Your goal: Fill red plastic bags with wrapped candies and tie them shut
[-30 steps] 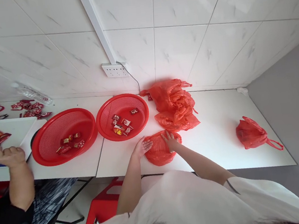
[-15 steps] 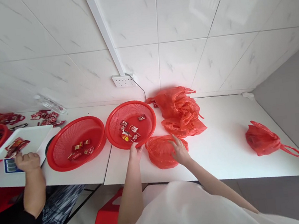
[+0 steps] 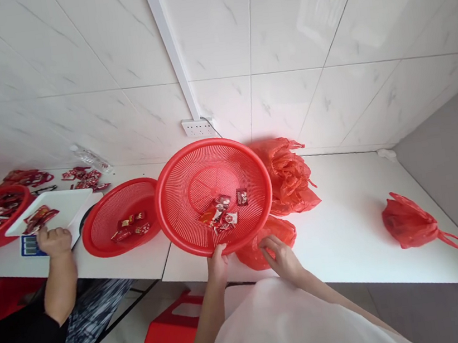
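Observation:
A round red mesh basket (image 3: 174,173) is raised and tilted toward me, with several small wrapped snack packets (image 3: 223,214) gathered in its lower part. My left hand (image 3: 218,264) grips the near rim, thumb over the edge. Beneath the basket's lower right side lies a red plastic bag (image 3: 281,232), partly covered by it. My right hand (image 3: 282,257) is at this bag, its fingers curled in a pinch on the bag's near edge; the exact contact is hard to see.
Left of me stands another red basket (image 3: 93,229) with a few packets. A co-worker's hand (image 3: 54,240) is by a scale with a white tray (image 3: 74,200). Behind lies a heap of red bags (image 3: 291,174); a tied red bag (image 3: 410,220) sits far right.
My left hand has lifted and tipped the basket up off the table, and its packets have slid together. My right hand's fingers have curled in at the bag.

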Demonstrator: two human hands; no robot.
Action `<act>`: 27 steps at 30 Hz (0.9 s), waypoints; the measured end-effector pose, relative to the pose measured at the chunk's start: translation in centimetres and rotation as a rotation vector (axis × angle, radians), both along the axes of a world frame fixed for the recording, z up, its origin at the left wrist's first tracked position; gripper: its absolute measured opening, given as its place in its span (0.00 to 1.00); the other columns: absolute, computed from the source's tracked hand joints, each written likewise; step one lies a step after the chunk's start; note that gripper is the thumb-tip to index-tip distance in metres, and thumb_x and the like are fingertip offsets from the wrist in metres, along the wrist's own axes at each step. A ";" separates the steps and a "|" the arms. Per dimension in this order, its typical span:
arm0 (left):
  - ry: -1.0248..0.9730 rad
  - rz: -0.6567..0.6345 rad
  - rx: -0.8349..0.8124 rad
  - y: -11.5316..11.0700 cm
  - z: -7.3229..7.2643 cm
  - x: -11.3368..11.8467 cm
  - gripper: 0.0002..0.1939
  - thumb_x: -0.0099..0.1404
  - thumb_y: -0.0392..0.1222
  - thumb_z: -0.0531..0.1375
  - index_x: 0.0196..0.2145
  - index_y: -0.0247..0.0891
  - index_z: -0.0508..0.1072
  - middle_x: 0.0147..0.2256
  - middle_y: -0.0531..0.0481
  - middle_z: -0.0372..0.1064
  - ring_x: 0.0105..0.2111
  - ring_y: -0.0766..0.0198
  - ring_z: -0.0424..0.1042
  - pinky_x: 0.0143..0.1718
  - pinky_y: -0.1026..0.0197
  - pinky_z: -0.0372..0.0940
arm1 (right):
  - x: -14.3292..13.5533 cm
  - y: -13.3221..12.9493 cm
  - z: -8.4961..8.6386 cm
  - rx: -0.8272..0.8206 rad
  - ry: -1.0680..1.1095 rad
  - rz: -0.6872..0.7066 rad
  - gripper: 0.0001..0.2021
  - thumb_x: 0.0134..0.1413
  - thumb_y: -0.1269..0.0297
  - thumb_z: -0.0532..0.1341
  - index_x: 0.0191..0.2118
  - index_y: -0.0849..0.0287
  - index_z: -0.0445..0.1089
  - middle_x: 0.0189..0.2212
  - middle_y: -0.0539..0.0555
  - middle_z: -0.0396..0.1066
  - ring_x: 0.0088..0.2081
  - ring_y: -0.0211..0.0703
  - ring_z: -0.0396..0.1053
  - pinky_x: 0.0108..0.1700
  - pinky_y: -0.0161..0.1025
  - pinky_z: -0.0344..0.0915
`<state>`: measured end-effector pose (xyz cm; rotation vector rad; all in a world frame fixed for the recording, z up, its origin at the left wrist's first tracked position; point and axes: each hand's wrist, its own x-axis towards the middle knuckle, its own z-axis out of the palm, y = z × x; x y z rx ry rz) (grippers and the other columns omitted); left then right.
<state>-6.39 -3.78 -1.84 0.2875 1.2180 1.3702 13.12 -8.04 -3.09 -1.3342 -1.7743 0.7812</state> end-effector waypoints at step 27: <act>0.076 -0.130 -0.069 0.1 -0.3 0.8 0.23 0.47 0.33 0.64 0.43 0.38 0.74 0.40 0.42 0.75 0.39 0.52 0.76 0.37 0.53 0.73 | 1.3 8.3 1.4 -0.356 0.574 -0.145 0.21 0.50 0.44 0.62 0.37 0.59 0.73 0.33 0.56 0.78 0.34 0.51 0.76 0.35 0.43 0.71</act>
